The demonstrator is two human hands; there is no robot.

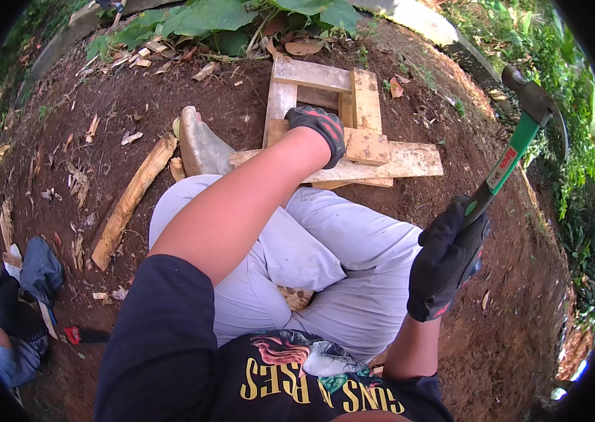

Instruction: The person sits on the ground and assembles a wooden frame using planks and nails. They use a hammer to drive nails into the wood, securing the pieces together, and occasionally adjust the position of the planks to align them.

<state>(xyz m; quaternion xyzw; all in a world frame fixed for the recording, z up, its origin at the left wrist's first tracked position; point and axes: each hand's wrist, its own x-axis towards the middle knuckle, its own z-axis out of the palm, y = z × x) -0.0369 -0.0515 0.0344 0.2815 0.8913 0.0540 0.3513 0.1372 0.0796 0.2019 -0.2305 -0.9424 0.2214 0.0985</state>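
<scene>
My right hand [448,257], in a black glove, is closed round the green and black handle of a claw hammer [512,156]. The hammer is raised at the right, its metal head up and well apart from the wood. In front of my legs lies a small wooden frame [366,105] of nailed pale boards, with a longer board [413,160] across its near side. My left hand [318,132], in a black glove with red marks, is closed over the frame's near crosspiece. Its fingertips are partly hidden, so anything small between them does not show.
My boot [202,144] stands left of the frame, beside a rough log [134,200]. Wood chips lie scattered over the brown soil. Another person [13,330] sits at the lower left, near a red-handled tool [72,335]. Broad green leaves [209,20] grow beyond the frame.
</scene>
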